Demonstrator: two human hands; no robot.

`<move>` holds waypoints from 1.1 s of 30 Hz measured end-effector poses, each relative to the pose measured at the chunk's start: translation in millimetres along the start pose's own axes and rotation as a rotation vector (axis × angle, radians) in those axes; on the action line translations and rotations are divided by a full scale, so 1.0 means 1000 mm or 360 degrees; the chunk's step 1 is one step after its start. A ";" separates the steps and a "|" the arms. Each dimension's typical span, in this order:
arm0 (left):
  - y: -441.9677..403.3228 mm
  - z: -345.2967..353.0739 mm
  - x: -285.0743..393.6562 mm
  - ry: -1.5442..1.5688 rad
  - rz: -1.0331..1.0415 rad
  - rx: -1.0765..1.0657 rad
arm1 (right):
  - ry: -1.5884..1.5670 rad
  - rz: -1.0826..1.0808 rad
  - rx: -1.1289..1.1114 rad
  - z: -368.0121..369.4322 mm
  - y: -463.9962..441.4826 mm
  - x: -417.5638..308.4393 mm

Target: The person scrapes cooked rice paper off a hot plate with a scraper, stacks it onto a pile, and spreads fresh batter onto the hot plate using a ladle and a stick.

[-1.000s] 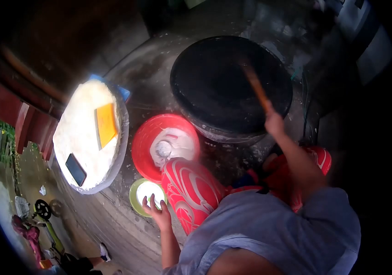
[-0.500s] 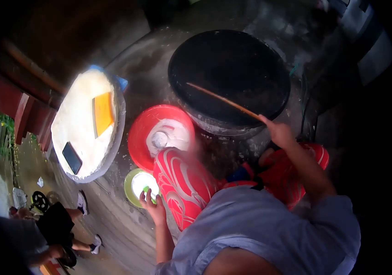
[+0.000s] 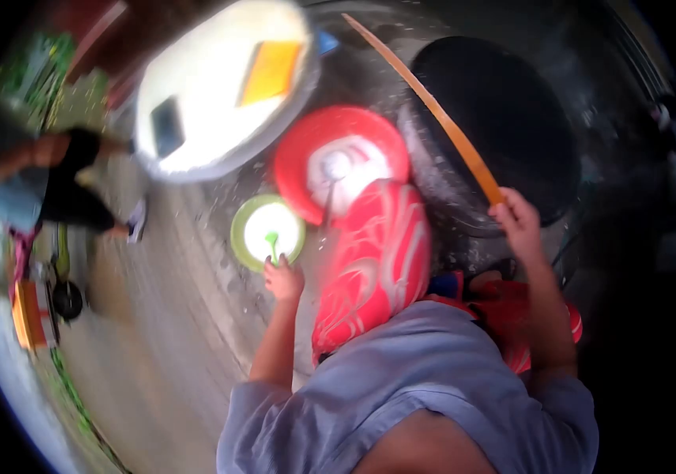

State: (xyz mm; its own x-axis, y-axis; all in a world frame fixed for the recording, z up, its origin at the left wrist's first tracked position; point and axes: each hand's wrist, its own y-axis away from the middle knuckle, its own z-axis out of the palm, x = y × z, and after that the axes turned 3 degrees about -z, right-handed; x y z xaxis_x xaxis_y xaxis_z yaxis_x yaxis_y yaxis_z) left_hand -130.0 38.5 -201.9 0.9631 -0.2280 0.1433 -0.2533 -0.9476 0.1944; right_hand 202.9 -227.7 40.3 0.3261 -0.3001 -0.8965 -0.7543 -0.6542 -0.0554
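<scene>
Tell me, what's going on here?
A person in a grey-blue shirt has one end of a long, flat, orange-brown strip in the right-hand grip, seen crossing the edge of a round black plate. The left-hand grip is at the handle of a bright green spoon in a round green bowl of white stuff; whether it is holding on is unclear. Beside the bowl sits a round red basin with white contents.

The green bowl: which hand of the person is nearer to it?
Left. The left hand is at the green bowl's near rim; the right hand is farther away, off to the right near the black round surface, holding a wooden stick.
</scene>
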 end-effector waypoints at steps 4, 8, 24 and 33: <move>-0.006 0.017 -0.006 -0.0096 -0.0335 -0.0368 | 0.0476 -0.0589 -0.0489 0.038 -0.029 -0.106; -0.032 0.057 -0.034 0.0271 -0.0414 -0.0265 | 0.1300 -0.0834 -0.1143 0.114 -0.049 -0.158; -0.010 0.073 -0.068 0.1424 -0.0261 -0.0157 | 0.1491 -0.0206 -0.1671 0.308 -0.099 -0.056; -0.050 0.054 -0.049 0.0891 -0.0244 -0.0247 | 0.1794 -0.0623 -0.1330 0.190 -0.111 -0.129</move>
State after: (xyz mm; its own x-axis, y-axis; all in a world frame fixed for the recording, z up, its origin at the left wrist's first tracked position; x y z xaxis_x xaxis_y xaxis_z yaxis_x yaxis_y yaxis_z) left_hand -159.8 85.1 -270.8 0.8059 0.1011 0.5834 -0.1662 -0.9071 0.3867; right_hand 136.0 15.3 78.3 0.9905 -0.1286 -0.0489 -0.0976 -0.9072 0.4092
